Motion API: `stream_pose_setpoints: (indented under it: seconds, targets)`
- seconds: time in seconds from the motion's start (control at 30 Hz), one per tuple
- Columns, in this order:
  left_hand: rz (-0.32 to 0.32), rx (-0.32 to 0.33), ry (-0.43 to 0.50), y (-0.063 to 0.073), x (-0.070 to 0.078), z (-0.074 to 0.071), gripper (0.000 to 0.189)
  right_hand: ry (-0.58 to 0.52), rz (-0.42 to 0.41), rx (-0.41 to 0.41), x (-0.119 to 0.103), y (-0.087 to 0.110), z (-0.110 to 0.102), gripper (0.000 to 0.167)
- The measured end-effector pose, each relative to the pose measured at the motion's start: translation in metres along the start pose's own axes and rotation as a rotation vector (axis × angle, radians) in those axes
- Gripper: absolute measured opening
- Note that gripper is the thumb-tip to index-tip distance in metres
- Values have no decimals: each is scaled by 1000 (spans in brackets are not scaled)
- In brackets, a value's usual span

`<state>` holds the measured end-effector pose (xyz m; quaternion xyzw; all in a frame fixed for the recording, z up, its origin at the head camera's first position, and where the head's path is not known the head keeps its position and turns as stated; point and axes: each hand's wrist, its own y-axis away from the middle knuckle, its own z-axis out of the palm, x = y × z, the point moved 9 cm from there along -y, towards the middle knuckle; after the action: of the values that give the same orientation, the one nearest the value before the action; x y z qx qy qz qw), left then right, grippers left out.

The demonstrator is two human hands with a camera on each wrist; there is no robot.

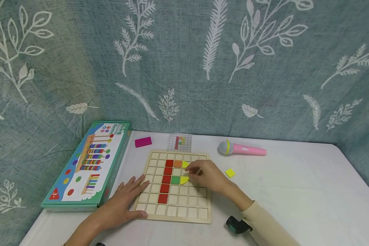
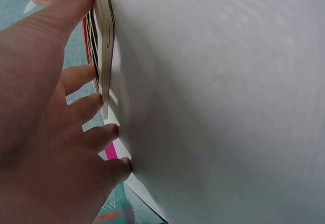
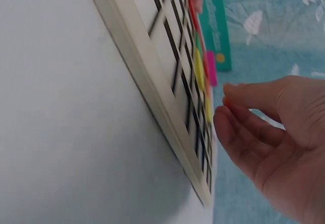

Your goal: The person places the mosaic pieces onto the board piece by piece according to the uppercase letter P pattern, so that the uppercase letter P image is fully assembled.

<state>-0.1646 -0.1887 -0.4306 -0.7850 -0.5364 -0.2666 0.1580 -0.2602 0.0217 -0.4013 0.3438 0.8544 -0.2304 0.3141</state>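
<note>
A wooden grid board lies on the table with a column of red square tiles. Beside the column sit an orange tile, a green tile and two yellow tiles, the lower one with a curved edge. My left hand rests on the board's left edge, fingers spread and thumb at the near corner. Over the yellow tiles my right hand hovers with thumb and fingertips together. In the right wrist view they pinch a small orange piece, mostly hidden.
A gridded pattern card touches the board's far edge. A magenta rectangle lies to its left, near a boxed ring game. Rightward are a yellow square tile and a pink toy microphone. A patterned curtain hangs behind.
</note>
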Motion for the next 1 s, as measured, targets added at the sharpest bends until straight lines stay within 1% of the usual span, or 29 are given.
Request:
stream_pose_setpoints:
  seconds: [0.13, 0.27, 0.37, 0.53, 0.67, 0.73, 0.83, 1.0]
  targets:
    - [-5, -7, 4, 0, 0, 0, 94, -1, 12, -26, 8, 9, -16, 20]
    - [-6, -8, 9, -1, 0, 0, 93, 60, -11, -61, 21, 21, -32, 26]
    - [-5, -3, 12, 0, 0, 0, 93, 99, -14, -65, 32, 32, -46, 31]
    - [10, 7, 16, -1, 1, -1, 92, 97, 31, -55, 52, 47, -64, 40]
    - [17, 8, 17, -1, 2, -1, 92, 112, 55, -60, 64, 57, -71, 42]
    - [5, 5, 28, 0, 1, 0, 92, 126, 61, -60, 68, 60, -71, 41]
    - [9, 6, 26, 0, 1, -1, 92, 141, 53, -54, 70, 63, -72, 38]
    - [1, 4, 33, 0, 1, 0, 92, 117, 46, -23, 69, 63, -76, 36]
